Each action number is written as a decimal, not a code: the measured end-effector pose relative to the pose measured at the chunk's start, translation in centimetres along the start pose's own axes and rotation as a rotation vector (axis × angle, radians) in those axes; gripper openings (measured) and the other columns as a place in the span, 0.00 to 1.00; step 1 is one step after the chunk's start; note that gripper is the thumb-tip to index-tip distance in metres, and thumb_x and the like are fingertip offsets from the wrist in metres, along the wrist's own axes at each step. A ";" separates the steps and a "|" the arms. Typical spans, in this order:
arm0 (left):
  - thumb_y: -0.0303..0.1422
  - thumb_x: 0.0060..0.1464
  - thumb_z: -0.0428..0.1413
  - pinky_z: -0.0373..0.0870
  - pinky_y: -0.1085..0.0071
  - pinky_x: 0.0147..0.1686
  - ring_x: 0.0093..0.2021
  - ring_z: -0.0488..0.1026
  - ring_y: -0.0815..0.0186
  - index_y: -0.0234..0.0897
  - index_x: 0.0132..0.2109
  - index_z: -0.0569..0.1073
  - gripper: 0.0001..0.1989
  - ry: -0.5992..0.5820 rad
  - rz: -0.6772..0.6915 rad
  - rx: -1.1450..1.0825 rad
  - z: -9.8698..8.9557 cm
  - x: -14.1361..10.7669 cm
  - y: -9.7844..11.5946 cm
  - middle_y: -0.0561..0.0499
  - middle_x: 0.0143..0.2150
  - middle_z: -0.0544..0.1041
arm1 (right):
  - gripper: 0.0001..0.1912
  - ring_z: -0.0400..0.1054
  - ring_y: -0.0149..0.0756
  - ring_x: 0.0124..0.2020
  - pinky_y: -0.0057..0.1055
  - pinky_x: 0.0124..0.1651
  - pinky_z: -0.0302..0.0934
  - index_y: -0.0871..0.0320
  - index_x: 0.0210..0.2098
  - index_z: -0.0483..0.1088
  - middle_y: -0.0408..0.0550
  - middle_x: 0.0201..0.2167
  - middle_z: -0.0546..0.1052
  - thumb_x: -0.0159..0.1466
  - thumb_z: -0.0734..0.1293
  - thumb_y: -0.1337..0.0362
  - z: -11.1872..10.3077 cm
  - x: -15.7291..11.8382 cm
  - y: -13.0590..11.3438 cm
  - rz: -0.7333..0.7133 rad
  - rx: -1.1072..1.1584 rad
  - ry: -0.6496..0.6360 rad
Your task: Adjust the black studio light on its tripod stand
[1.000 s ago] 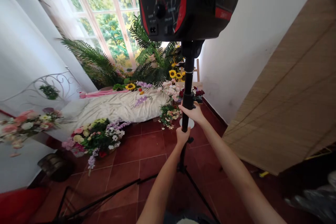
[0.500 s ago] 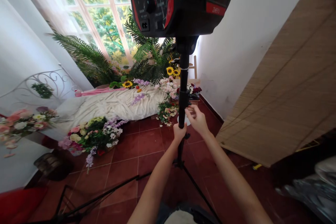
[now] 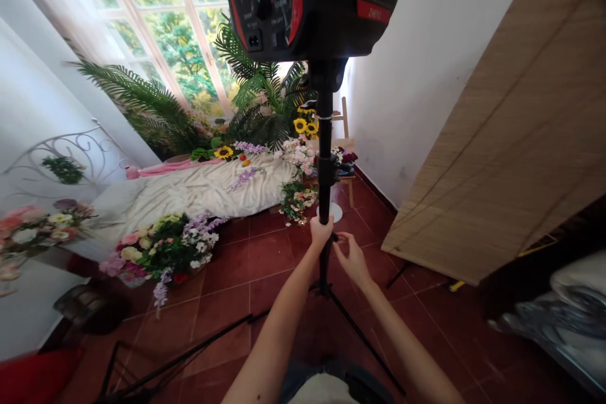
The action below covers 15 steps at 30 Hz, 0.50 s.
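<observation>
A black light stand (image 3: 324, 126) rises upright in front of me, carrying a black and red studio light (image 3: 312, 6) at its top. My left hand (image 3: 322, 231) is wrapped round the pole below the upper clamp collar (image 3: 327, 172). Lower and to the right, my right hand (image 3: 350, 255) has its fingertips closed on a small black knob (image 3: 335, 237) at the side of the pole. Part of the knob is hidden by the fingers. The tripod legs (image 3: 353, 327) spread out below my hands.
A bed with cream cloth (image 3: 255, 186) and flowers lies ahead, beneath a window backdrop. Flower bouquets (image 3: 165, 243) stand at left. A second black stand's leg (image 3: 189, 353) crosses the tiled floor at lower left. A leaning woven panel (image 3: 473, 126) is at right.
My right hand has moved down from beside the upper collar to the lower knob. My left hand still grips the pole. The view has shifted slightly.
</observation>
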<state>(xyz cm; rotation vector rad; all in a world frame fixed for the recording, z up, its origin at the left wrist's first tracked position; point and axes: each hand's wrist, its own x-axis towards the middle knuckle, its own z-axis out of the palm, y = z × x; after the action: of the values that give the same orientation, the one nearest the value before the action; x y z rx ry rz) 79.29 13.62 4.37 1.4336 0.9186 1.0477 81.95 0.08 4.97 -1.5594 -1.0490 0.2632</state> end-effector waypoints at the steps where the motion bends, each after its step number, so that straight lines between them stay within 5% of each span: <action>1: 0.42 0.42 0.57 0.59 0.76 0.20 0.18 0.63 0.71 0.34 0.18 0.65 0.17 -0.012 0.029 0.024 0.0 0.0 0.1 0.53 0.16 0.66 | 0.17 0.70 0.37 0.39 0.34 0.40 0.65 0.58 0.46 0.61 0.52 0.39 0.73 0.60 0.60 0.56 0.1 0.2 0.0 0.027 0.032 0.025; 7: 0.43 0.43 0.57 0.60 0.76 0.20 0.19 0.65 0.70 0.34 0.18 0.65 0.18 -0.033 0.056 0.084 -0.1 -0.3 0.8 0.52 0.15 0.66 | 0.20 0.71 0.36 0.28 0.35 0.35 0.66 0.57 0.44 0.61 0.44 0.26 0.73 0.57 0.63 0.52 0.9 1.4 0.6 0.180 0.137 0.099; 15: 0.43 0.43 0.56 0.60 0.76 0.19 0.18 0.64 0.71 0.34 0.17 0.65 0.18 -0.042 0.053 0.089 -0.1 -0.4 0.8 0.52 0.14 0.65 | 0.16 0.70 0.33 0.21 0.31 0.24 0.69 0.54 0.39 0.60 0.41 0.22 0.73 0.54 0.67 0.59 2.6 1.9 1.0 0.605 0.776 0.113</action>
<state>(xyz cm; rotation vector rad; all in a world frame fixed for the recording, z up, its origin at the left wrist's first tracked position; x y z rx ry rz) 79.09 13.20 5.14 1.5550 0.9110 1.0231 81.77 3.28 4.06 -1.1076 -0.2789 0.8715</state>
